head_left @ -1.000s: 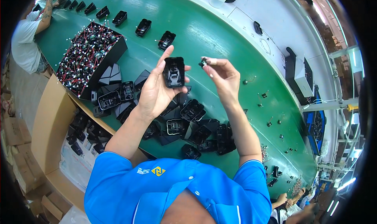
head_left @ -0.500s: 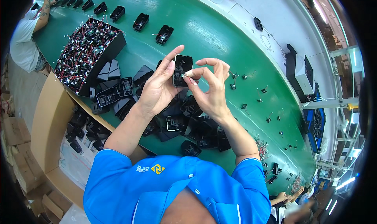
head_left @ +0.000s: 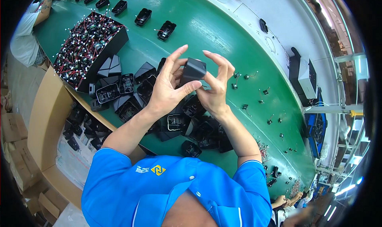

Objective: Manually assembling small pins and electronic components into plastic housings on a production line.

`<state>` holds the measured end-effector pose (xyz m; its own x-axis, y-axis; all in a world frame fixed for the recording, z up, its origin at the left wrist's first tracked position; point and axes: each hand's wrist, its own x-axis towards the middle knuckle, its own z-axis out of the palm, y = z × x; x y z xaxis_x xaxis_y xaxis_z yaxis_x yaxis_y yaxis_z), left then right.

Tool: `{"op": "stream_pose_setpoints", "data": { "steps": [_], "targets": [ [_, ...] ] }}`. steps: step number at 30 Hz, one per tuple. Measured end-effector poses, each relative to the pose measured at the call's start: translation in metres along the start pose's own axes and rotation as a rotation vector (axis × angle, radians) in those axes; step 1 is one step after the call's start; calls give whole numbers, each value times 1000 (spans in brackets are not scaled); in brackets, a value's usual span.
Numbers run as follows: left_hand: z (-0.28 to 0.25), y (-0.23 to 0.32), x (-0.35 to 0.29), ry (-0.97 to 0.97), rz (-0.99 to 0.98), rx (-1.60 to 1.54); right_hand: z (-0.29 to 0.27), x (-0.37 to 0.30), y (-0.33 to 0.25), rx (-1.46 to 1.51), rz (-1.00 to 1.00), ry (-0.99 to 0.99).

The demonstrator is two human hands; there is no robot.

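Observation:
A black plastic housing [head_left: 193, 70] is held up over the green table, its smooth outer side toward me. My left hand [head_left: 164, 91] is closed around its left side, with the thumb along the lower edge. My right hand [head_left: 215, 86] grips the lower right corner with bent fingers, while a fingertip or two stand apart above. The housing's inside faces away and is hidden. Below my hands lies a heap of similar black housings [head_left: 177, 123], several showing their open insides.
A black box [head_left: 109, 48] full of wired parts stands at the left. More housings [head_left: 166, 30] line the table's far side. Small wired parts [head_left: 245, 107] lie scattered at the right. A cardboard box [head_left: 45, 127] is at the lower left. Other people work at both table ends.
The housing has been turned over: its open inside faced me before, and now its smooth back does. My right fingers have moved from inside it to its outer corner.

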<state>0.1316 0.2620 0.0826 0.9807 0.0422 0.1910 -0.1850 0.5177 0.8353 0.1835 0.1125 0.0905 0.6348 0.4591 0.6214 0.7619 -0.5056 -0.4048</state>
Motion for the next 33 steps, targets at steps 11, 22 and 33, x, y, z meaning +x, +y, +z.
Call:
{"op": "stream_pose_setpoints", "data": {
  "steps": [11, 22, 33],
  "targets": [
    [-16, -3, 4, 14, -74, -84, 7, 9, 4, 221, -30, 36],
    [-53, 11, 20, 125, 315, 1345, 46, 40, 89, -34, 105, -198],
    [-100, 39, 16, -161, -244, 1538, 61, 35, 124, -306, 288, -450]
  ]
}}
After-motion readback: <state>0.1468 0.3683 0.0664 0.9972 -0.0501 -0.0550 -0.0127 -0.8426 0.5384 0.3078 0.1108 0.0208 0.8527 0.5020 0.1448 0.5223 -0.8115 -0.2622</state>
